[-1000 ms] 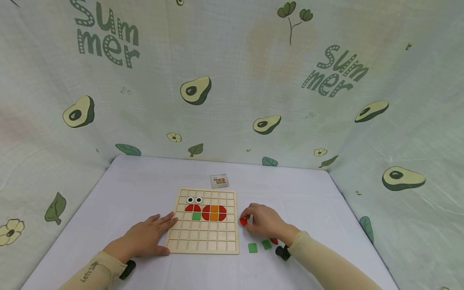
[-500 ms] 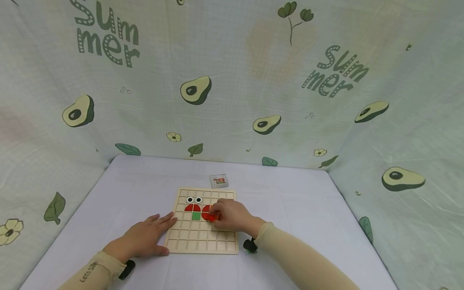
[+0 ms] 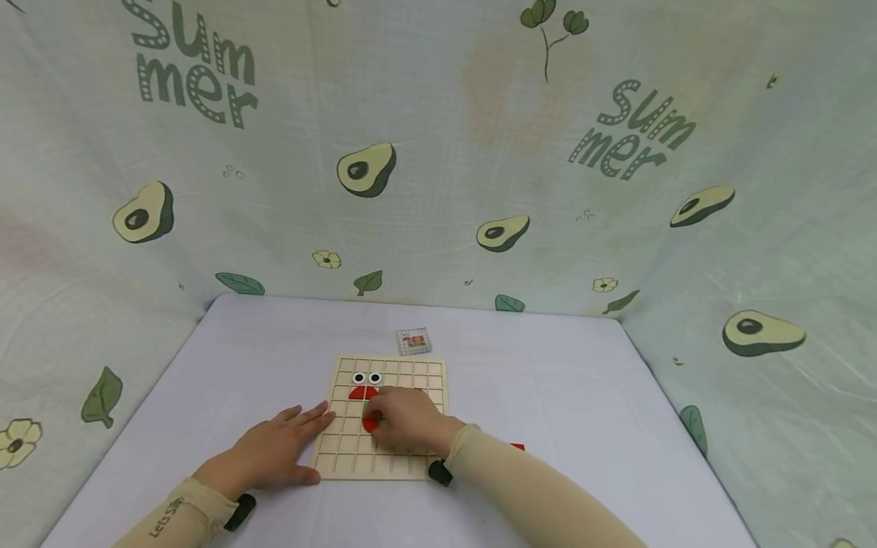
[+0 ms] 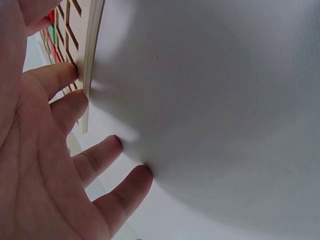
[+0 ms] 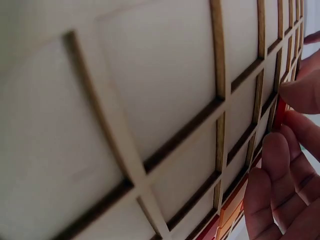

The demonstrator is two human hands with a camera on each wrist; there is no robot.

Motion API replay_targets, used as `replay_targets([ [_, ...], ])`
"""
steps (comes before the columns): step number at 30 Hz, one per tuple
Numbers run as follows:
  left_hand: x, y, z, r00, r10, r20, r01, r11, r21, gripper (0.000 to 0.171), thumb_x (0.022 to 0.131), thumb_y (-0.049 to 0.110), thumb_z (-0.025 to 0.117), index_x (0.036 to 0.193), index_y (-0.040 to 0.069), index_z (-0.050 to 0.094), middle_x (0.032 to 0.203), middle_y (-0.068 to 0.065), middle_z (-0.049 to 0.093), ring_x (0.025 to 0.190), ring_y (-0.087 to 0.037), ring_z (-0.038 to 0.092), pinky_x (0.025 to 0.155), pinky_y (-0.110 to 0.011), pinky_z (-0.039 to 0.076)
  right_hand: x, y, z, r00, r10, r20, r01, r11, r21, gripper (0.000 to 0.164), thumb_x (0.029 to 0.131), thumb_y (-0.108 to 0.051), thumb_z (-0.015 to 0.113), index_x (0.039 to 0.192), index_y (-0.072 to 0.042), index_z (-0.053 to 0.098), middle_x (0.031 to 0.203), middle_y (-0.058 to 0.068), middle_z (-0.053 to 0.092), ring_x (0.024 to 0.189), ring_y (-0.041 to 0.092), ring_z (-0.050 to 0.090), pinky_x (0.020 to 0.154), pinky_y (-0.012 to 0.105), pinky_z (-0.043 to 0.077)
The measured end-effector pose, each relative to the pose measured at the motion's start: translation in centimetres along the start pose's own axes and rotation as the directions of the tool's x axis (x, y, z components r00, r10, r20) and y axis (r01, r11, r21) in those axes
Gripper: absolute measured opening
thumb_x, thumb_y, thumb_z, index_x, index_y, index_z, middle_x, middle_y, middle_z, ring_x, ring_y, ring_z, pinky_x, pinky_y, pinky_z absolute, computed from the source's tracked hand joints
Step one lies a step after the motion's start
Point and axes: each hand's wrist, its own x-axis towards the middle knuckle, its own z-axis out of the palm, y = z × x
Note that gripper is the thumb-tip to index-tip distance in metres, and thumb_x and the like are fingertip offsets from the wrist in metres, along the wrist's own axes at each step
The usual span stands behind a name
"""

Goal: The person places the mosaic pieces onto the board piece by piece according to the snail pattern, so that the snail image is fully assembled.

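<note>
A wooden grid board (image 3: 342, 443) lies on the table. My left hand (image 3: 272, 450) rests at its left edge, fingers spread; in the left wrist view, fingertips touch the board's rim (image 4: 90, 50) and the tablecloth. My right hand (image 3: 409, 418) is over the board's middle, pinching a red rounded tile (image 3: 370, 425) between thumb and finger. That tile (image 5: 281, 114) is at the grid in the right wrist view, just below a partly hidden green square tile (image 3: 366, 408). Red curved tiles (image 3: 363, 393) and two eye tiles (image 3: 367, 378) sit higher in the grid. My right hand hides the red and orange tiles on the right.
A small picture card (image 3: 414, 342) lies behind the board. Part of a red tile (image 3: 517, 447) shows beyond my right sleeve (image 3: 527, 487). A patterned cloth (image 3: 438, 152) hangs around the back and sides of the table.
My right hand has carried the red tile from the table right of the board leftward across it, to below the green square. My left hand has stayed in place.
</note>
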Motion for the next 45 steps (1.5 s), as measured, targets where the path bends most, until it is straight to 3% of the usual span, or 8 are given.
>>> replay_targets([
  [15,-0.1,-0.2,0.0,1.0,0.004,-0.003,-0.004,1.0,0.006,0.092,0.074,0.057,0.08,0.148,0.012,0.048,0.156,-0.008,0.039,0.13,-0.053,0.042,0.089,-0.068,0.045,-0.1,-0.2,-0.2,1.0,0.005,-0.005,-0.005,0.999,-0.044,0.018,0.088,-0.03,0.075,0.106,-0.027,0.074,0.094,-0.017,0.06,0.079,-0.001,0.053,0.066,0.021,0.047],
  [23,-0.1,0.0,-0.2,1.0,-0.019,0.006,0.019,1.0,0.014,0.092,0.074,0.056,0.081,0.148,0.012,0.049,0.156,-0.008,0.039,0.13,-0.053,0.042,0.091,-0.068,0.044,-1.5,0.7,-1.2,1.0,0.009,0.012,-0.008,0.999,-0.041,0.026,0.086,-0.024,0.073,0.112,-0.025,0.074,0.106,-0.014,0.064,0.089,0.002,0.059,0.069,0.022,0.049],
  [28,0.0,0.2,-0.1,0.999,-0.043,0.015,0.043,0.999,0.017,0.093,0.073,0.055,0.082,0.148,0.013,0.048,0.156,-0.007,0.039,0.131,-0.052,0.041,0.092,-0.068,0.043,-3.7,2.3,-2.3,1.0,0.002,0.021,-0.001,0.999,-0.051,0.027,0.087,-0.026,0.074,0.114,-0.024,0.073,0.104,-0.015,0.063,0.087,0.001,0.057,0.069,0.02,0.048],
  [36,0.0,0.2,-0.1,0.999,-0.051,0.014,0.051,0.999,0.012,0.093,0.072,0.054,0.083,0.148,0.013,0.048,0.156,-0.006,0.039,0.132,-0.052,0.04,0.094,-0.067,0.043,-8.6,5.8,-4.1,0.993,0.119,0.011,-0.119,0.992,0.051,0.026,0.087,-0.024,0.075,0.112,-0.02,0.074,0.098,-0.011,0.063,0.069,0.002,0.05,0.06,0.022,0.045],
  [41,0.1,0.2,0.0,0.998,-0.053,0.017,0.053,0.999,0.01,0.093,0.073,0.054,0.083,0.149,0.014,0.048,0.157,-0.005,0.039,0.132,-0.051,0.04,0.092,-0.068,0.043,-11.9,8.0,-4.5,0.984,0.179,-0.008,-0.177,0.978,0.112,0.029,0.086,-0.022,0.077,0.114,-0.014,0.072,0.099,-0.006,0.064,0.072,0.005,0.052,0.062,0.024,0.046],
  [45,0.0,0.2,0.0,0.999,-0.044,0.008,0.044,0.999,0.017,0.092,0.073,0.055,0.082,0.149,0.014,0.048,0.157,-0.005,0.039,0.132,-0.051,0.041,0.091,-0.068,0.044,-14.2,9.4,-4.4,0.983,0.182,-0.019,-0.178,0.973,0.145,0.028,0.086,-0.02,0.077,0.113,-0.013,0.072,0.1,-0.006,0.064,0.074,0.007,0.054,0.063,0.025,0.046],
])
